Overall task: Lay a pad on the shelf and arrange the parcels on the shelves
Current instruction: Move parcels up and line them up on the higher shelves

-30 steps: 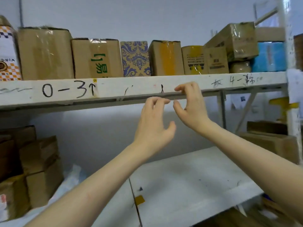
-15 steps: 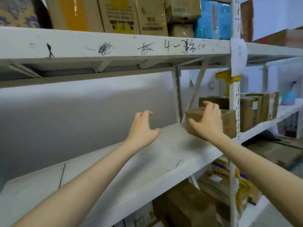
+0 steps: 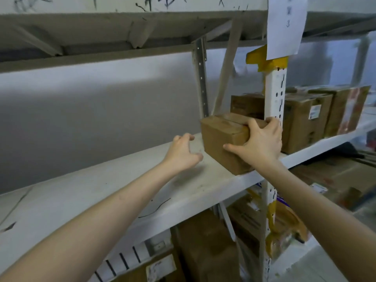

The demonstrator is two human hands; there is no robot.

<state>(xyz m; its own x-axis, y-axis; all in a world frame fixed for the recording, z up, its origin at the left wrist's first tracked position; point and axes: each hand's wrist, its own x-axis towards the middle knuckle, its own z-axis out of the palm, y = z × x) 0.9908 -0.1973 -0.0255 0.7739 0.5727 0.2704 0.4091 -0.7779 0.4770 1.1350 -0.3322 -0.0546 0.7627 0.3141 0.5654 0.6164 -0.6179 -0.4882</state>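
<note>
While the right hand (image 3: pixel 261 143) grips 1 parcel (image 3: pixel 218 142), left hand (image 3: pixel 183 154) hovers.

Two hands are in view: the left hand (image 3: pixel 183 153) at centre and the right hand (image 3: pixel 262 143) just right of centre. Two shelf boards show, the white shelf (image 3: pixel 101 190) across the middle and the upper shelf (image 3: pixel 101 27) along the top. There are two uprights, the front post (image 3: pixel 274 94) and a rear upright (image 3: pixel 200 78). Left of the front post stand two cardboard boxes, the small parcel (image 3: pixel 219 139) and a darker box (image 3: pixel 246 105) behind it. Right of that post at least two more boxes (image 3: pixel 301 119) can be counted, but their edges blur. One paper sheet (image 3: pixel 286 25) hangs at upper right. The lower boxes (image 3: pixel 207 251) at the bottom are too blurred to count.
</note>
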